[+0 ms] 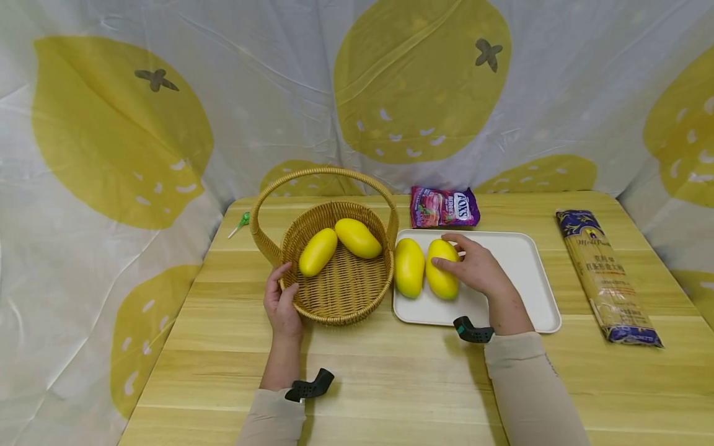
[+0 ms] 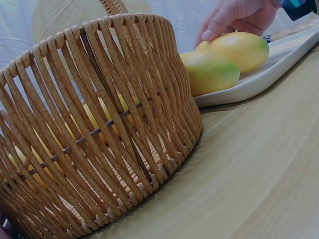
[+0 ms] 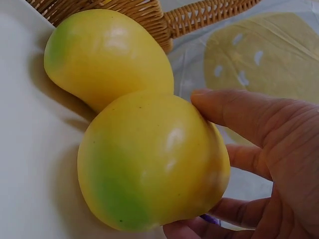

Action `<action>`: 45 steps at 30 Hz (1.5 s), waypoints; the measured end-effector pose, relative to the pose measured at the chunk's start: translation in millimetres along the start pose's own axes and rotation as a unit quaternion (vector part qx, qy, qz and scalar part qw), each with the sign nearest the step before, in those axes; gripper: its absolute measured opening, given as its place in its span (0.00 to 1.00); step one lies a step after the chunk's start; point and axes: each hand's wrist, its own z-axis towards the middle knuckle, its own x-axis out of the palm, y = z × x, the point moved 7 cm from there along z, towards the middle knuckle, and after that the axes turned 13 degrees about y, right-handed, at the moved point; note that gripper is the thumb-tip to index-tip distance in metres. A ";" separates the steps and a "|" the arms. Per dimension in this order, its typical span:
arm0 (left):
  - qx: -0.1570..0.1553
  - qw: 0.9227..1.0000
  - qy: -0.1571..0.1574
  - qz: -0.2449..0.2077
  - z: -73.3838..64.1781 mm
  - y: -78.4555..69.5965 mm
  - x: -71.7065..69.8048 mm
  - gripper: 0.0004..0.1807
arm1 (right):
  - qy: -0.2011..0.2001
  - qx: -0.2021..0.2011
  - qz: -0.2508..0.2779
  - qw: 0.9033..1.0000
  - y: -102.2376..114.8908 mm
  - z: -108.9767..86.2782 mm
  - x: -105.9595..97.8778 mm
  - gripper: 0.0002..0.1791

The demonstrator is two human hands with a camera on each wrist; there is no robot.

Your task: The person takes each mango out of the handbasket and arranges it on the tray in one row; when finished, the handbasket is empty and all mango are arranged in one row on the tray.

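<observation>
A woven wicker basket (image 1: pixel 340 303) with a tall arched handle stands on the table, two yellow mangoes (image 1: pixel 358 238) lying inside it. My left hand (image 1: pixel 283 306) grips the basket's left rim, thumb over the edge. To the right is a white tray (image 1: pixel 510 272) bearing two more mangoes side by side. On the tray's left part, my right hand (image 1: pixel 474 265) holds the right-hand mango (image 1: pixel 442 279), thumb on top and fingers round its far end. The other mango (image 3: pixel 109 55) touches it, green at one tip. Through the wicker, the left wrist view shows the basket's mangoes only partly.
Behind the tray lies a purple candy bag (image 1: pixel 444 207). A long pack of spaghetti (image 1: pixel 608 279) is at the table's right side. Near the left edge is a green lollipop (image 1: pixel 240 224). Lemon-print cloth (image 1: pixel 251 93) hangs round the wooden table (image 1: pixel 390 384).
</observation>
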 end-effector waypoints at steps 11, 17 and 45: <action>-0.001 1.000 -0.002 -0.006 0.6 0.9 0.0 0.24 | 0.018 0.010 -0.001 1.000 -2.7 1.5 4.1 0.40; -0.004 1.000 -0.004 -0.006 0.0 -0.2 0.5 0.24 | 0.021 0.014 -0.001 1.000 -2.9 1.3 4.5 0.40; 0.004 1.000 -0.005 0.008 -0.5 -1.4 0.1 0.23 | 0.033 0.016 -0.001 0.999 -4.6 0.6 4.2 0.43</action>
